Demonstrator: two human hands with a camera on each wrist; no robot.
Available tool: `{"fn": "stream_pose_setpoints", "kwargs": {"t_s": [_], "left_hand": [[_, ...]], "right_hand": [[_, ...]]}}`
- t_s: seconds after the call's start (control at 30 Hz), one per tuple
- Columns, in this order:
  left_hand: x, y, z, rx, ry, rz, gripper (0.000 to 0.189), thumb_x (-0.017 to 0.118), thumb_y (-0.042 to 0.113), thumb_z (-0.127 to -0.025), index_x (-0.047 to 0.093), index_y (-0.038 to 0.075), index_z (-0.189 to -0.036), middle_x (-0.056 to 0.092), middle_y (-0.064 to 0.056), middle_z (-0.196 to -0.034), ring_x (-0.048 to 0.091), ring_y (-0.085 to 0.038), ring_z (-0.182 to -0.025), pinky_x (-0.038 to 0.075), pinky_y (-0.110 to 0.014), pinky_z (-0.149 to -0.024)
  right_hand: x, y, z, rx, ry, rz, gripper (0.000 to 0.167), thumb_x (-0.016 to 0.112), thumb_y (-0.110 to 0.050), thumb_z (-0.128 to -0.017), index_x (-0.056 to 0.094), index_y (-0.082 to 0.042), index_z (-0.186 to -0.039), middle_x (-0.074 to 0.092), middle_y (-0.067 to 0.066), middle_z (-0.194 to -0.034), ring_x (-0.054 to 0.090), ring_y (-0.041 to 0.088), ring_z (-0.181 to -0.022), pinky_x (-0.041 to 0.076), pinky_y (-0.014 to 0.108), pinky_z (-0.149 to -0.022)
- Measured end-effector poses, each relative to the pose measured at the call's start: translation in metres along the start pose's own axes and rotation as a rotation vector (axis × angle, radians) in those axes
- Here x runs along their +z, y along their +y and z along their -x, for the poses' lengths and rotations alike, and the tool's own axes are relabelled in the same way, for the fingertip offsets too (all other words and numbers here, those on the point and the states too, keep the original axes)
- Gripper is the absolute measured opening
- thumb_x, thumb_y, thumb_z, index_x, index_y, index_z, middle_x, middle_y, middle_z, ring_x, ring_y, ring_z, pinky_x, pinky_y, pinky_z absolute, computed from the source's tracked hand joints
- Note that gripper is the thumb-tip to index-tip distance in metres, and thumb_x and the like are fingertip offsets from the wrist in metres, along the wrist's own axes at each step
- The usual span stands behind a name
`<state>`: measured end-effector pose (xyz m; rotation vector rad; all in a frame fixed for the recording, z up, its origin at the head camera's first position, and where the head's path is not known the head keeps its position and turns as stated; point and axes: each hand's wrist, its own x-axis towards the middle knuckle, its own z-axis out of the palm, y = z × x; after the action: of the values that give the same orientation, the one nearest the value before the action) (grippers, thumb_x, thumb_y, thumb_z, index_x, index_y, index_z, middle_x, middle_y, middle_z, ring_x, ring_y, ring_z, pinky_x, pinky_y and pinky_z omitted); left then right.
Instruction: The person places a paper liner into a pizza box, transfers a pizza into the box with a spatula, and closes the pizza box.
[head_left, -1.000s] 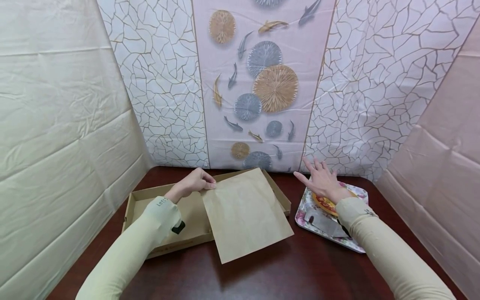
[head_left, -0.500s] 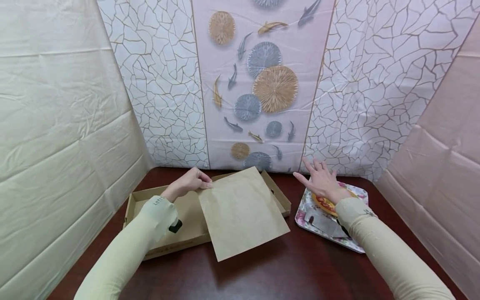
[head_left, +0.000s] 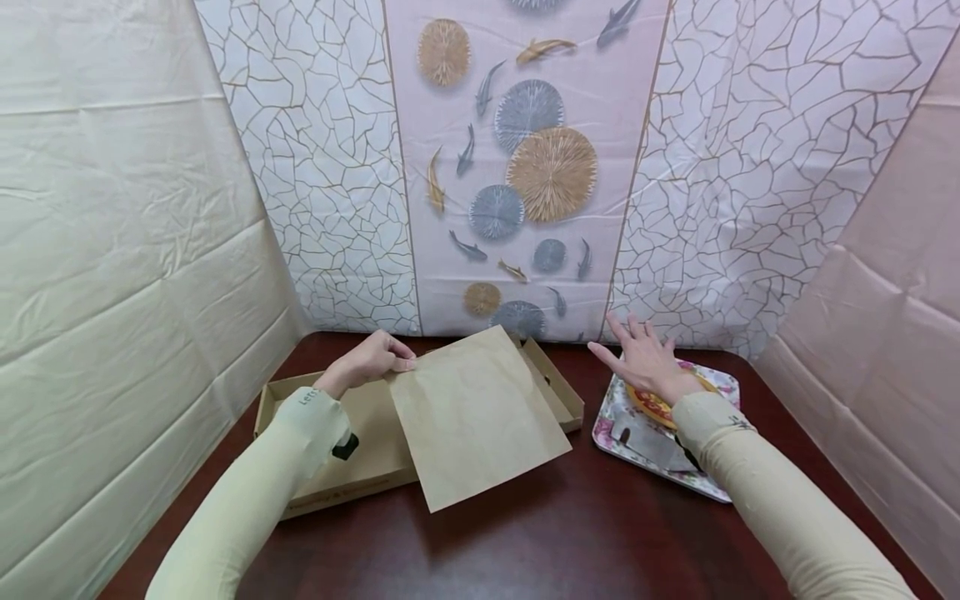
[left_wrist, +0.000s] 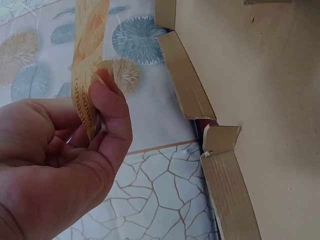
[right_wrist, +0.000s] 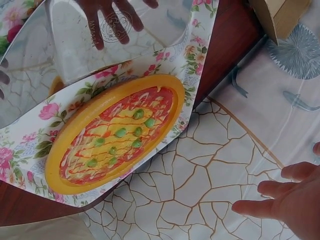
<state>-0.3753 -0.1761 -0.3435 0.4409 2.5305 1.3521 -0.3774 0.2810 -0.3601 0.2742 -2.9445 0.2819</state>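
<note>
My left hand (head_left: 371, 360) pinches a corner of a brown paper sheet (head_left: 480, 417) between thumb and fingers. The sheet hangs tilted over an open cardboard box (head_left: 375, 442), hiding part of it. Printed lettering shows along the paper (left_wrist: 85, 95) in the left wrist view. My right hand (head_left: 647, 367) is spread, with nothing in its fingers, above the far side of a floral tray (head_left: 607, 429). On that tray lie a small pizza (right_wrist: 117, 132) with green dots and a yellow rim, and a shiny, mirror-like metal piece (right_wrist: 70, 45).
The dark red table (head_left: 487, 558) carries the box at left and the tray at right. A patterned cloth backdrop (head_left: 510, 208) rises behind the table. Pale cloth walls (head_left: 135, 275) stand at both sides.
My left hand has moved slightly left with the paper sheet, uncovering more of the box's right end. The right hand stays in place, spread above the tray.
</note>
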Motion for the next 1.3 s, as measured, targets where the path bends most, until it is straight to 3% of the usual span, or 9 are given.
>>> {"fn": "stream_pose_setpoints", "kwargs": {"t_s": [0.7,1.07,1.3], "left_hand": [[-0.012,-0.014,-0.001,0.016,0.014,-0.046,0.019,0.066,0.007,-0.089,0.071,-0.007,-0.102,0.066,0.001,-0.075,0.053,-0.007,-0.064,0.046,-0.023,-0.062],[-0.014,-0.028,-0.003,-0.012,-0.017,0.029,0.019,0.066,0.005,-0.089,0.069,-0.010,-0.101,0.064,0.002,-0.071,0.054,-0.008,-0.063,0.045,-0.019,-0.058],[-0.017,-0.027,-0.005,-0.005,-0.022,0.081,0.020,0.064,0.002,-0.089,0.066,-0.013,-0.102,0.065,0.002,-0.071,0.054,-0.005,-0.061,0.045,-0.018,-0.057]], "right_hand": [[0.000,0.002,0.002,0.002,0.000,-0.001,0.083,0.026,-0.072,-0.093,0.009,-0.020,-0.156,0.009,0.029,-0.158,0.007,0.055,-0.142,0.008,0.080,-0.101],[0.005,0.003,0.007,0.006,-0.012,-0.023,0.084,0.026,-0.072,-0.093,0.009,-0.020,-0.156,0.008,0.029,-0.158,0.005,0.056,-0.142,0.006,0.080,-0.101],[0.002,0.006,0.006,0.009,-0.015,-0.008,0.082,0.026,-0.071,-0.094,0.008,-0.020,-0.156,0.007,0.030,-0.158,0.005,0.056,-0.142,0.007,0.080,-0.101]]}}
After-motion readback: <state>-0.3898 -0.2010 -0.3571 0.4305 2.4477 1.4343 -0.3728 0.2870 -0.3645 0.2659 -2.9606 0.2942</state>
